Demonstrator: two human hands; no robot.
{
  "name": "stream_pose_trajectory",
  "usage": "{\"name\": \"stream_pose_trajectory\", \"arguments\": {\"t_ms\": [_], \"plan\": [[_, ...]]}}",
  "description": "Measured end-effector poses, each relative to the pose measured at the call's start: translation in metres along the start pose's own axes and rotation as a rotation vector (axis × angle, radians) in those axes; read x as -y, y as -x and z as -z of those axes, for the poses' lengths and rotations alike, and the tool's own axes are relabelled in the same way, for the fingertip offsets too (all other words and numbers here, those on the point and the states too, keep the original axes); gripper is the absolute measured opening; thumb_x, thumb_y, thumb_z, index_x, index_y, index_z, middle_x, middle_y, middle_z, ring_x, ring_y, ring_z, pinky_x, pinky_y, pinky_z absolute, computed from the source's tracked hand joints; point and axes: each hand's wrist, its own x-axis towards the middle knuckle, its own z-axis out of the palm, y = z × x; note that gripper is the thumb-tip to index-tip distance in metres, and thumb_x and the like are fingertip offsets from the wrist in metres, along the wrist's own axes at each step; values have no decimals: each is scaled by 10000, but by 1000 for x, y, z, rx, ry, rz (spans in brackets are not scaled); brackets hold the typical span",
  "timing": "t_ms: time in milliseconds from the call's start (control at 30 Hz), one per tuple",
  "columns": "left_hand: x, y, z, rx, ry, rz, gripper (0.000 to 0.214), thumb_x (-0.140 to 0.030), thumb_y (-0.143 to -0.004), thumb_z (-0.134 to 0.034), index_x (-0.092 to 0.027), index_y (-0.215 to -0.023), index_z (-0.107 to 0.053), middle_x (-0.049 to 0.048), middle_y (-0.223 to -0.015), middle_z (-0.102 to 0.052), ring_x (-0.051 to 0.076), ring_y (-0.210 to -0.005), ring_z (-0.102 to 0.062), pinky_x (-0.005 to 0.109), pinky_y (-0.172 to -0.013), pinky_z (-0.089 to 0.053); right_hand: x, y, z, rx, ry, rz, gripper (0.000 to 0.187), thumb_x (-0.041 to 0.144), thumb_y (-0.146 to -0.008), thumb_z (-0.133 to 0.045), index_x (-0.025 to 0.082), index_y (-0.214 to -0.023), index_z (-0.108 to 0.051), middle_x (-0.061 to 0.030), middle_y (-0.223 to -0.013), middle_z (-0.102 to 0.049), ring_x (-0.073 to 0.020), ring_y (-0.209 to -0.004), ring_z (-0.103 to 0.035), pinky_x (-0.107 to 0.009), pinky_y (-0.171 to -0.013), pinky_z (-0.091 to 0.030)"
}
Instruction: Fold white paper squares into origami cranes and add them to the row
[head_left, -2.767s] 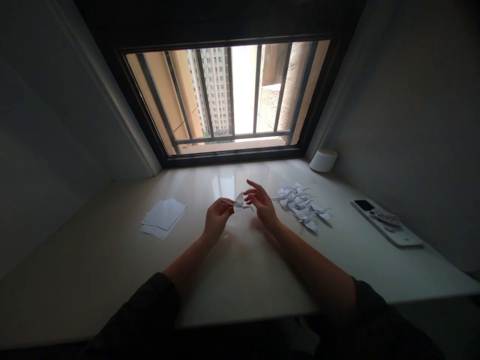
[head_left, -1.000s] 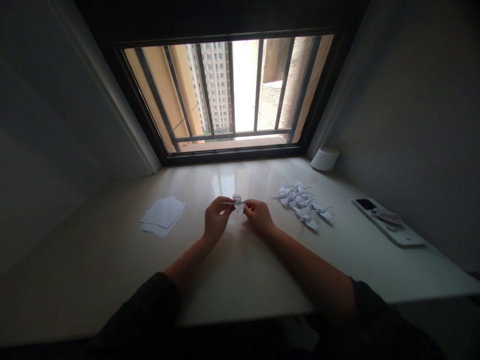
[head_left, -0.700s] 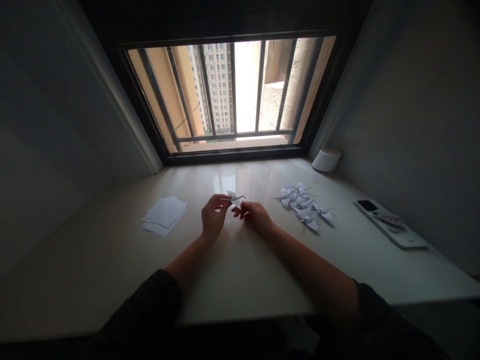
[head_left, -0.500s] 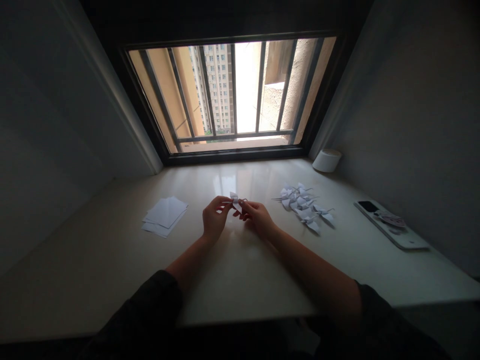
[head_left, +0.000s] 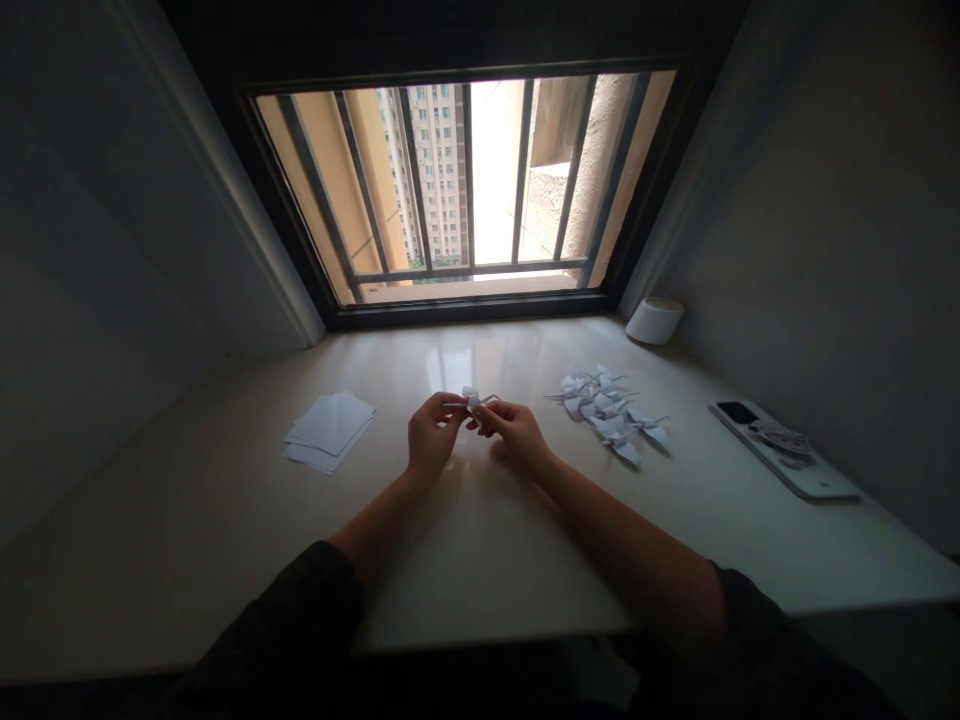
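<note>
A white paper crane [head_left: 471,396] is held between my two hands, above the middle of the pale sill. My left hand [head_left: 433,432] pinches it from the left, where a thin pointed end shows at the fingertips. From the right, my right hand [head_left: 517,434] grips the crane's body and wing with thumb and fingers. A slim bent tip of the crane pokes out over the right fingers. Part of the paper is hidden behind the fingertips. Off to the right lies a pile of folded white paper cranes [head_left: 600,402].
On the left rests a small stack of white paper sheets [head_left: 330,428]. A phone [head_left: 784,450] with a ring or grip on its back lies at the right. A white cup-like object [head_left: 655,321] stands in the far right corner, beside a barred window [head_left: 469,190].
The crane has turned slightly in my fingers: its upright wing now looks lower, and a bent tip shows more clearly on the right. My left hand has shifted a little to the right.
</note>
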Motion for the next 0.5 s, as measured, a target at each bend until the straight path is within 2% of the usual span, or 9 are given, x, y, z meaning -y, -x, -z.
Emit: {"name": "stream_pose_trajectory", "arguments": {"t_ms": [133, 333, 500], "plan": [[4, -2, 2, -9, -2, 21, 140, -236, -684, -683, -196, -815, -656, 22, -770, -692, 181, -752, -668, 285, -678, -509, 3, 3, -2, 71, 50, -43, 296, 469, -701, -665, 176, -659, -683, -47, -674, -687, -125, -582, -537, -261, -576, -413], [8, -3, -1, 74, 227, 156, 223, -236, -616, -733, -162, -807, -647, 44, -732, -704, 181, -678, -663, 276, -610, -509, 2, 5, -4, -4, 18, 9, 243, 415, -639, -728, 181, -599, -679, -33, -617, -673, -143, -604, -578, -285, -620, -434], [8, -5, -3, 116, 308, 215, 213, -218, -603, -731, -144, -785, -648, 51, -737, -709, 181, -695, -663, 285, -648, -514, -1, 3, -2, -32, 17, 33, 201, 355, -578, -778, 177, -568, -686, -3, -579, -646, -128, -580, -551, -275, -606, -416]]}}
